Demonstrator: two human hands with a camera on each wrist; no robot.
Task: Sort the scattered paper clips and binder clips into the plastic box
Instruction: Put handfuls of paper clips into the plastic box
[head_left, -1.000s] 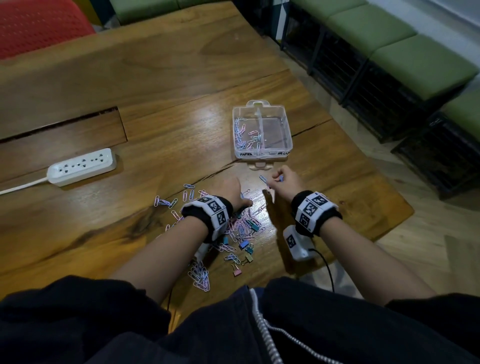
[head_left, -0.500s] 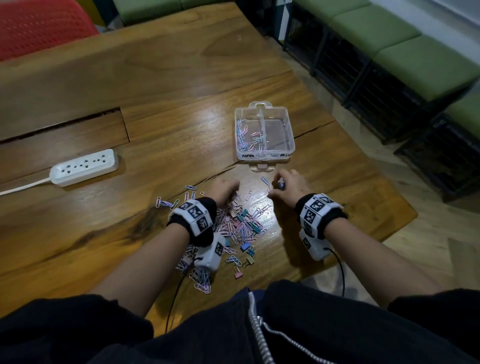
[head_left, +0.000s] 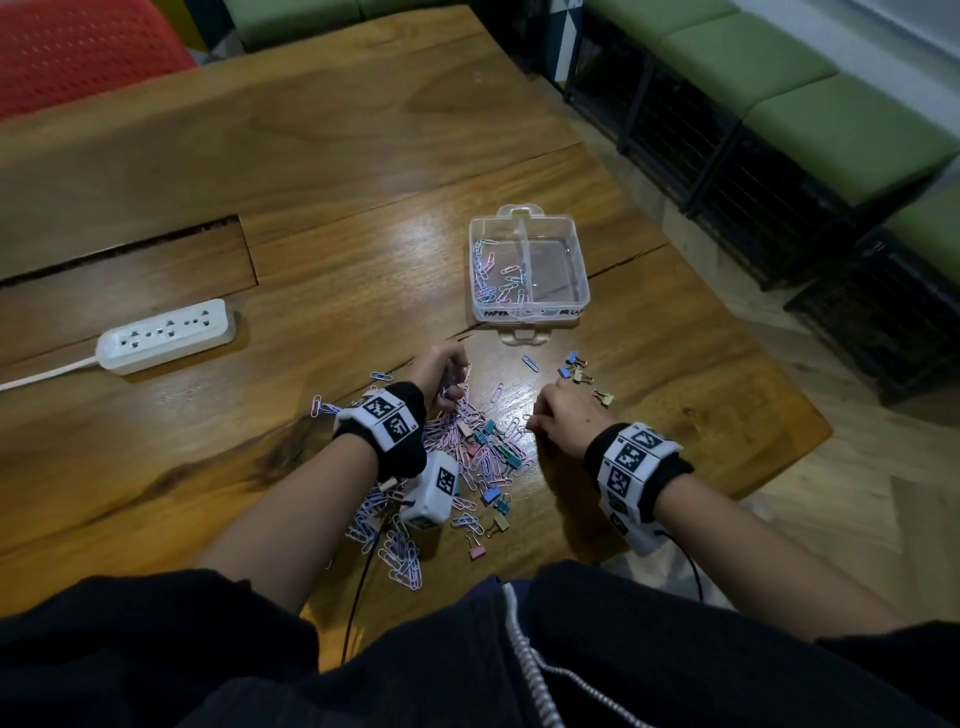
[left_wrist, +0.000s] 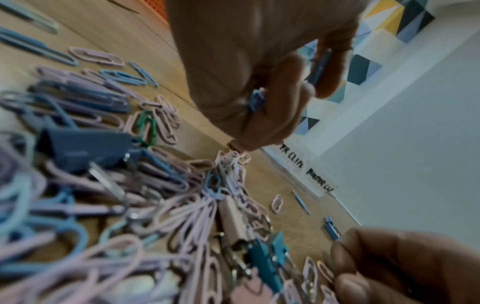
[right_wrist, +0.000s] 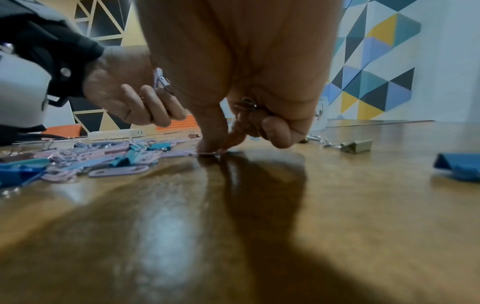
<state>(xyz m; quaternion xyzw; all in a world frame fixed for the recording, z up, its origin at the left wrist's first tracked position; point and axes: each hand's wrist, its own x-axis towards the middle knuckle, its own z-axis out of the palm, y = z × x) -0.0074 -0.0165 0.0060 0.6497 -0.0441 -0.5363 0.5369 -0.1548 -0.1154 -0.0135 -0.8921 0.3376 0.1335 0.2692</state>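
Note:
A clear two-compartment plastic box (head_left: 529, 306) stands on the table; its left half holds several paper clips (head_left: 496, 275), and I see nothing in its right half. A pile of pastel paper clips and binder clips (head_left: 480, 449) lies between my hands. My left hand (head_left: 447, 382) hovers over the pile's far end, fingers curled round blue paper clips (left_wrist: 257, 100), one fingertip touching a pink clip. My right hand (head_left: 535, 422) is at the pile's right edge. Its thumb and forefinger pinch a thin clip (right_wrist: 214, 152) on the wood, and its curled fingers hold a binder clip's wire loop (right_wrist: 246, 102).
A small group of blue and olive binder clips (head_left: 577, 368) lies apart, right of the pile and below the box. A white power strip (head_left: 166, 335) sits far left. The table's edge (head_left: 769, 467) runs close on the right. More paper clips (head_left: 400, 561) lie under my left forearm.
My right hand has drawn back from the separate binder clips to the pile's right edge, leaving them uncovered. My left hand has turned over the pile's far end.

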